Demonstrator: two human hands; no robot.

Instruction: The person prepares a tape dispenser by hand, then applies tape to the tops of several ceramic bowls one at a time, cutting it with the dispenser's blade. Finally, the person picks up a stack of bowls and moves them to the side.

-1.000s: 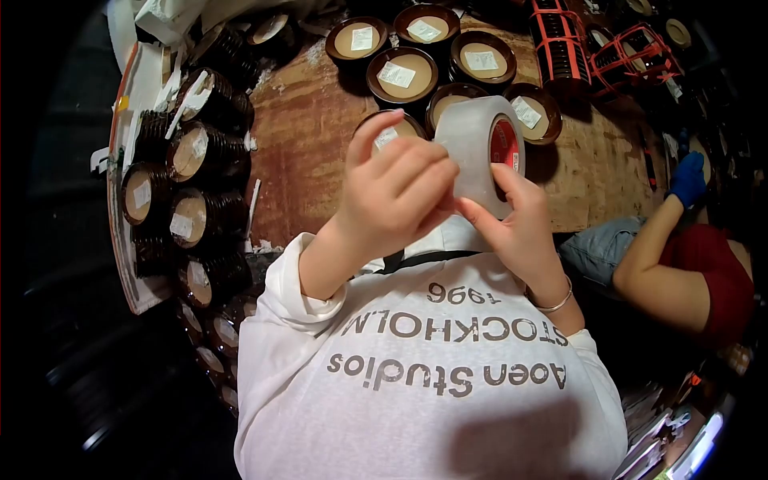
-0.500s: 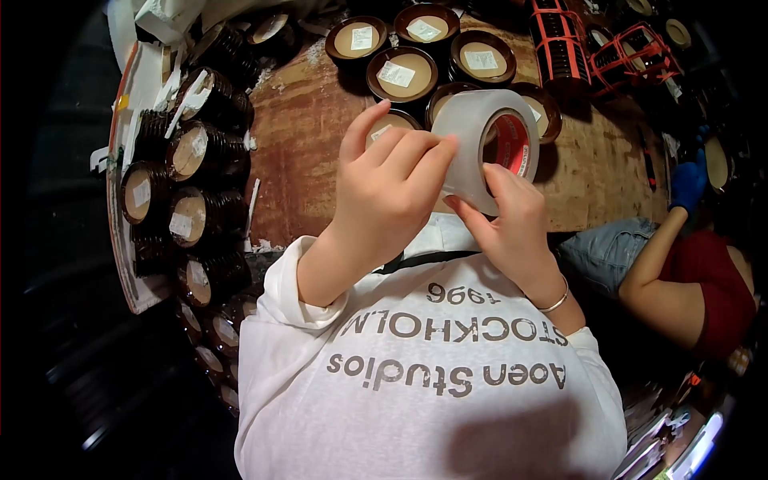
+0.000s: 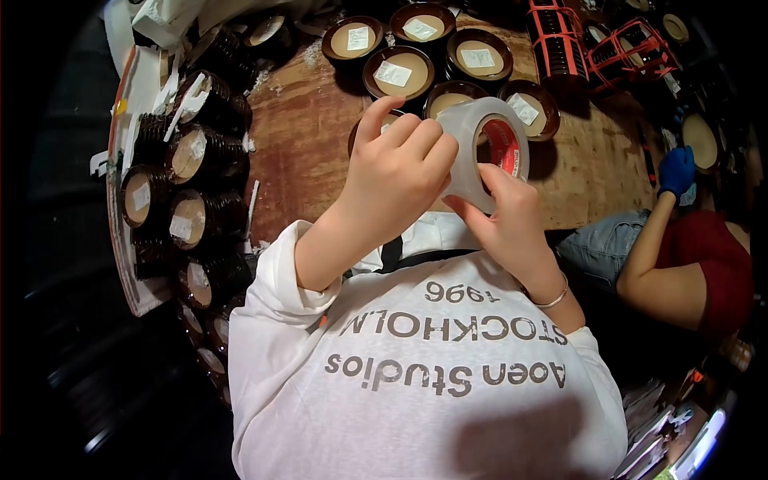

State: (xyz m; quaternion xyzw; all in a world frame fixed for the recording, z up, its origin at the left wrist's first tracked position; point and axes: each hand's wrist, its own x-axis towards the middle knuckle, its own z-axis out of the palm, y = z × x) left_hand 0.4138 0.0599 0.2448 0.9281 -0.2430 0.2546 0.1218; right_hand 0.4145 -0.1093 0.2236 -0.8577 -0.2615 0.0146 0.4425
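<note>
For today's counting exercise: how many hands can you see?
3: left hand and right hand on the tape roll at centre; a co-worker's blue-gloved hand at far right. Others may be hidden.

Surface: a worn wooden table (image 3: pixel 304 136) lay before me.
Far side: dark tan-lidded tubs (image 3: pixel 398 72) stood clustered.
Left edge: stacked tubs (image 3: pixel 188 156) lay sideways.
</note>
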